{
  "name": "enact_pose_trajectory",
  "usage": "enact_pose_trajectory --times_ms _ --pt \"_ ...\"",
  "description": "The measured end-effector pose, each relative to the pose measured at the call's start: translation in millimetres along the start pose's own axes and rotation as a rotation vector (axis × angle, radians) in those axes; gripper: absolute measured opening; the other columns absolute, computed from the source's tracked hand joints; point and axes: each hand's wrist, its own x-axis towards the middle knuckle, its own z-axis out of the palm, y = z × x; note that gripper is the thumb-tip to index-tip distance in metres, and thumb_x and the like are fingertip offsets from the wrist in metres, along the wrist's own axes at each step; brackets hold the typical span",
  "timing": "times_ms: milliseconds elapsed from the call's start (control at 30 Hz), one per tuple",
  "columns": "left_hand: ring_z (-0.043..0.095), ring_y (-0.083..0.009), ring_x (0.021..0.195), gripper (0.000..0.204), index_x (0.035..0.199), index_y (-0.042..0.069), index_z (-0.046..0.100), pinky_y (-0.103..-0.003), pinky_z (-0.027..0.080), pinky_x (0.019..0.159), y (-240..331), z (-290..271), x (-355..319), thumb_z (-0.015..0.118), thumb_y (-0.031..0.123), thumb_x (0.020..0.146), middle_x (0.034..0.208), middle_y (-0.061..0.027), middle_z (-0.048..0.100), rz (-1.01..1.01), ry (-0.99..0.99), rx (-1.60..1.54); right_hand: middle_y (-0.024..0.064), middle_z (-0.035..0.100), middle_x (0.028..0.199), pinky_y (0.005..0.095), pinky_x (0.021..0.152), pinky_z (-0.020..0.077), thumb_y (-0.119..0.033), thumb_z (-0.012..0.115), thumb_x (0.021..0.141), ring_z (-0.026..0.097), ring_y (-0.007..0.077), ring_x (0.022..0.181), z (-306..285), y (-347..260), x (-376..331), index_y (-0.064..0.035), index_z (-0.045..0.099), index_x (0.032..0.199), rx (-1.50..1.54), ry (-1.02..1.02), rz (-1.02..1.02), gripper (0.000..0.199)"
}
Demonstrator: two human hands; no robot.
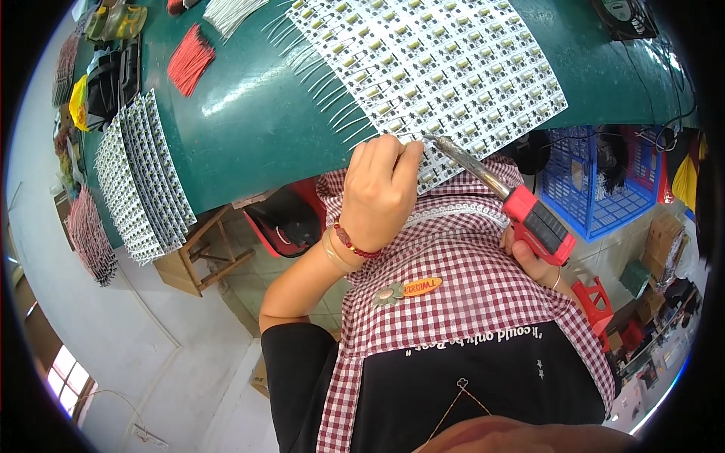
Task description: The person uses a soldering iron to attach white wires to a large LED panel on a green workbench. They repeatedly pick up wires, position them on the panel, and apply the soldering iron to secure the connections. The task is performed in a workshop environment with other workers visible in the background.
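A large white sheet of small circuit boards (453, 68) lies on the green table, reaching over its near edge. Thin white wires (330, 94) stick out in a row from its left side. At the sheet's near left corner, my left hand (381, 181) is closed, fingertips pinched on a thin white wire (410, 134). My right hand (526, 257) grips the red handle of a soldering iron (536, 226), which partly hides the fingers. The iron's metal tip points up and left and meets the board just right of my left fingertips.
Several more board sheets (143, 177) lie overlapped at the table's left edge. Bundles of red wires (191, 60) and white wires (232, 13) lie on the green table (249, 113). A blue plastic crate (593, 185) stands below, right. A dark device (625, 16) with cables sits far right.
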Motion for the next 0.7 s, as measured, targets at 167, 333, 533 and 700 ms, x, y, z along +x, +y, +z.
enact_pose_trajectory --times_ms 167,333,533,700 --pt "0.051 -0.0222 0.067 0.025 0.094 0.002 0.069 -0.034 0.043 0.062 2 -1 1 0.07 -0.008 0.07 0.075 -0.006 0.049 -0.004 -0.008 0.009 0.0124 0.065 0.079 0.035 0.056 0.0485 -0.012 0.07 0.076 0.062 0.0276 0.064 -5 -2 4 0.0006 0.066 0.087 -0.081 -0.071 -0.046 0.017" --pt "0.051 -0.0223 0.068 0.024 0.093 0.002 0.069 -0.034 0.043 0.062 1 1 0 0.07 -0.008 0.071 0.075 -0.006 0.048 -0.004 0.002 0.014 0.0107 0.065 0.078 0.0332 0.058 0.0508 -0.012 0.069 0.078 0.064 0.0238 0.065 -2 -17 9 0.0019 0.065 0.089 0.064 -0.069 0.001 0.018" --pt "0.052 -0.0225 0.067 0.025 0.093 0.002 0.069 -0.034 0.042 0.062 2 1 0 0.07 -0.007 0.07 0.075 -0.0057 0.049 -0.01 -0.001 0.024 0.0094 0.066 0.076 0.0324 0.062 0.0522 -0.013 0.067 0.081 0.066 0.0216 0.067 -7 -5 2 0.0032 0.065 0.092 0.14 -0.052 0.028 0.02" --pt "0.053 -0.0196 0.068 0.022 0.09 0.005 0.07 -0.034 0.038 0.062 1 -2 4 0.073 -0.002 0.069 0.074 -0.0028 0.05 0.031 -0.01 0.135 0.0081 0.066 0.073 0.0341 0.06 0.0502 -0.015 0.068 0.081 0.064 0.0227 0.066 -10 -1 2 0.0018 0.065 0.089 0.062 -0.081 -0.023 0.018"
